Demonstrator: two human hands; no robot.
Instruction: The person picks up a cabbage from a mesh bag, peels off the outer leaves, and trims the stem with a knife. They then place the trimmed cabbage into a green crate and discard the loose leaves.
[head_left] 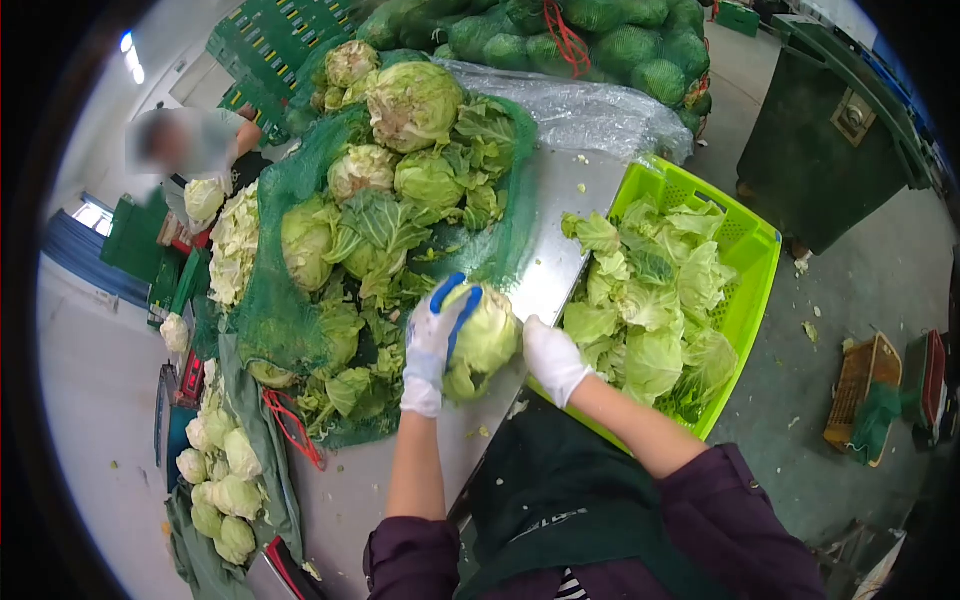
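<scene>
My left hand (434,345), in a white glove with blue on the fingers, grips a pale green cabbage (485,340) above the metal table. Its thumb and fingers curve around the head's upper left side. Just right of that cabbage is my right hand (555,362), in a white glove, with its fingers curled closed. Whatever it may hold is hidden. Left of and beyond my hands, several whole cabbages (415,105) and loose dark leaves (380,230) lie on an opened green net sack (275,335). A lime-green crate (757,290) of trimmed outer leaves (655,300) stands to the right.
Trimmed cabbages (235,495) lie at the left with a green cloth. Full net sacks (600,45) and clear plastic sheeting (600,105) are at the back. A dark green wheeled bin (820,130) stands behind the crate. Another person (205,160) holds a cabbage at far left.
</scene>
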